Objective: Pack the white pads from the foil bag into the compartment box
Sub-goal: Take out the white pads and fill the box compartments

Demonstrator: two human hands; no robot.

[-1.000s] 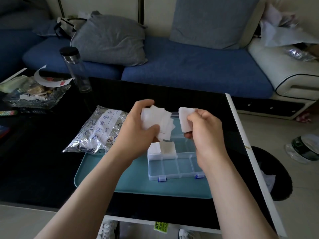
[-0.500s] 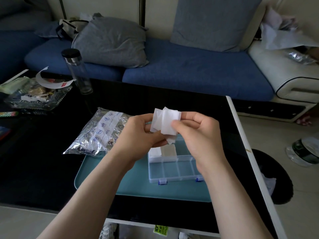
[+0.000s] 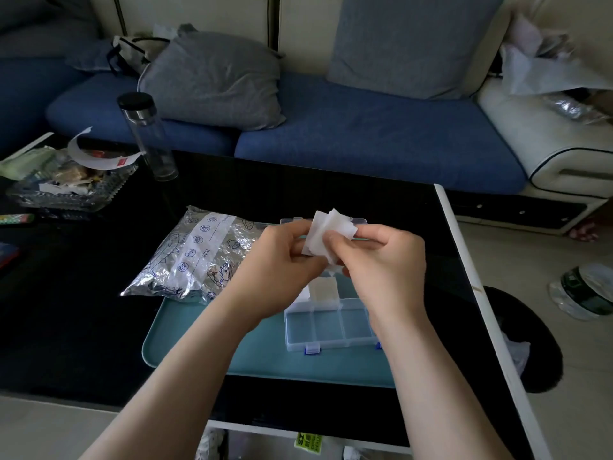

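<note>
A small stack of white pads (image 3: 326, 232) is held above the clear compartment box (image 3: 330, 322). My left hand (image 3: 282, 265) grips the stack from the left, and my right hand (image 3: 381, 263) pinches its front pads from the right. The box sits open on a teal tray (image 3: 212, 346), with pads (image 3: 323, 288) lying in its upper compartments and the front row bare. The silver foil bag (image 3: 199, 257) lies left of the box, partly on the tray.
The tray rests on a black glass table (image 3: 83, 310) whose white right edge (image 3: 477, 293) runs close to my right arm. A clear bottle (image 3: 147, 137) and a glass dish of scraps (image 3: 66, 184) stand at the far left. A blue sofa lies beyond.
My hands came together from apart. The single pad in my right hand has joined the stack, and both hands now hold the stack, a little lower over the box.
</note>
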